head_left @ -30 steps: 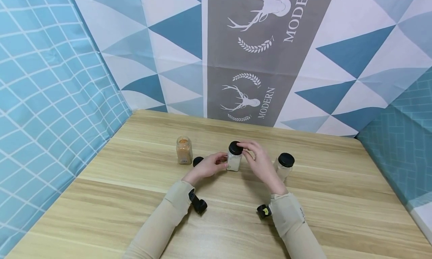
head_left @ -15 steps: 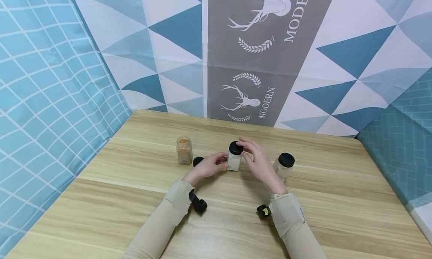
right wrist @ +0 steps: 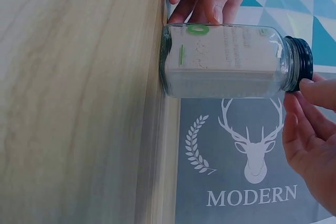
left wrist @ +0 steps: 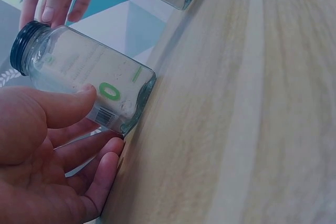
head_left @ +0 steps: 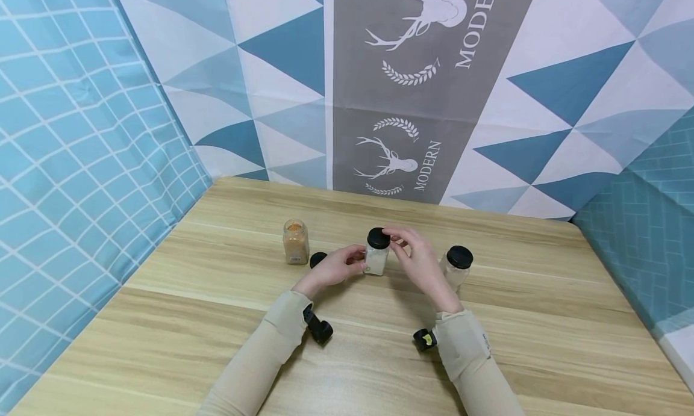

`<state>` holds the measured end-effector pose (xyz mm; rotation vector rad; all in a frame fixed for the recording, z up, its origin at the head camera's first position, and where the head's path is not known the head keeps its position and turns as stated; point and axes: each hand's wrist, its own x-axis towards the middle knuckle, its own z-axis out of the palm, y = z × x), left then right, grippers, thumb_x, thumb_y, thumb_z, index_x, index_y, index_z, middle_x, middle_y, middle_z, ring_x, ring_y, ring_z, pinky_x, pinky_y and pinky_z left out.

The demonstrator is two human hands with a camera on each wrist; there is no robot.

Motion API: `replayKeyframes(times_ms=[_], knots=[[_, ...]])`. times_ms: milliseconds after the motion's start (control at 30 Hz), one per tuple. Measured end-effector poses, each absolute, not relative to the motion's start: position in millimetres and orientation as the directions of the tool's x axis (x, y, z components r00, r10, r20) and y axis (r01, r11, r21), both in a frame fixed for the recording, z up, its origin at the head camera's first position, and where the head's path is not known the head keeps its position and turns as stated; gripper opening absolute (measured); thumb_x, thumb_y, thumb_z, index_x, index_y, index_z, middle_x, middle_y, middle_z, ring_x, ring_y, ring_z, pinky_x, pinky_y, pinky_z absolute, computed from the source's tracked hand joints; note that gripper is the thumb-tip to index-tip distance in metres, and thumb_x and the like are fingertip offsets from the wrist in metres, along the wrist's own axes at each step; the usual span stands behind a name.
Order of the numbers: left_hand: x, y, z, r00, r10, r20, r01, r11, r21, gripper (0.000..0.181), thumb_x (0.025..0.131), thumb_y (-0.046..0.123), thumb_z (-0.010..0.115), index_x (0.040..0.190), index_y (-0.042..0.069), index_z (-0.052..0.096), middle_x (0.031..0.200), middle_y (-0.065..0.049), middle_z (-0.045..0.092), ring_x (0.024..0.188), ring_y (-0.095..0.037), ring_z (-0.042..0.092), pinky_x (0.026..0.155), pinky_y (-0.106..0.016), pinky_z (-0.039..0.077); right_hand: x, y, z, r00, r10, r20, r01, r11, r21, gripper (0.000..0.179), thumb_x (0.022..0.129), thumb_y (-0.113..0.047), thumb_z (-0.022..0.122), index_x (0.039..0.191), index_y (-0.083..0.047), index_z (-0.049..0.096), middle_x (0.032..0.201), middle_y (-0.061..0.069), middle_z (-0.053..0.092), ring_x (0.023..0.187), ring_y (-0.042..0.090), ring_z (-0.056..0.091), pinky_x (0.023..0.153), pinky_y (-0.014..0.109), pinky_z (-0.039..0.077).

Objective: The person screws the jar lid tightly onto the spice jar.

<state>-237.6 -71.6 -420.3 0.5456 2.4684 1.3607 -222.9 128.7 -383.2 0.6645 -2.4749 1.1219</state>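
Observation:
A square glass jar (head_left: 375,263) of white powder stands upright on the table in the head view, a green ring and barcode showing on it in the left wrist view. Around its lower body my left hand (head_left: 335,265) holds it, thumb on one side and fingers on the other. The black screw lid (head_left: 378,238) sits on the jar's neck. At the lid's right edge, my right hand (head_left: 418,260) pinches it with thumb and fingertips. The right wrist view shows that thumb (right wrist: 319,93) against the lid's rim.
Left of the hands stands an uncapped jar (head_left: 296,246) of orange-brown seasoning. A loose black lid (head_left: 318,259) lies beside it, partly behind the left wrist. Another black-capped jar (head_left: 456,274) stands to the right, partly hidden by the right forearm. Patterned cloth (head_left: 293,133) hangs behind the table (head_left: 347,368).
The right hand's fingers lift slightly at the lid half a second ago and are lowered back onto its edge now. The left hand and the jar stay in place.

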Motion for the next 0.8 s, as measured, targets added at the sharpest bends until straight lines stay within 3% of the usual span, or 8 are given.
replayKeyframes(times_ms=[267,533,800], knots=[[-236.6,-71.2,-419.7,-0.897,0.44,-0.048,0.196,0.492,0.848,0.043,0.092,0.02,0.054,0.131,0.006,0.045,0.125,-0.012,0.055,0.113,-0.024,0.052,0.093,-0.039,0.042,-225.9,128.8,-384.4,-0.804,-0.261,0.534,-0.577,0.56,-0.594,0.035,0.085,-0.003,0.061,0.12,-0.007,0.057,0.093,0.008,0.059,0.083,0.018,0.056,0.073,0.036,0.047],[-235.9,-71.5,-419.8,-0.895,0.442,-0.05,0.192,0.485,0.853,0.043,0.092,0.02,0.054,0.132,0.006,0.045,0.126,-0.011,0.054,0.113,-0.024,0.052,0.094,-0.039,0.042,-225.3,127.2,-386.3,-0.773,-0.33,0.543,-0.628,0.524,-0.575,0.045,0.085,-0.001,0.059,0.129,-0.001,0.047,0.121,0.015,0.053,0.111,0.027,0.051,0.09,0.04,0.046],[-236.3,-72.1,-420.2,-0.894,0.445,-0.055,0.194,0.494,0.847,0.044,0.092,0.022,0.053,0.133,0.007,0.044,0.126,-0.011,0.054,0.114,-0.024,0.051,0.092,-0.039,0.043,-223.8,124.7,-385.8,-0.786,-0.35,0.509,-0.616,0.515,-0.597,0.048,0.086,-0.003,0.059,0.132,-0.007,0.046,0.126,0.014,0.053,0.105,0.027,0.056,0.09,0.038,0.046]])
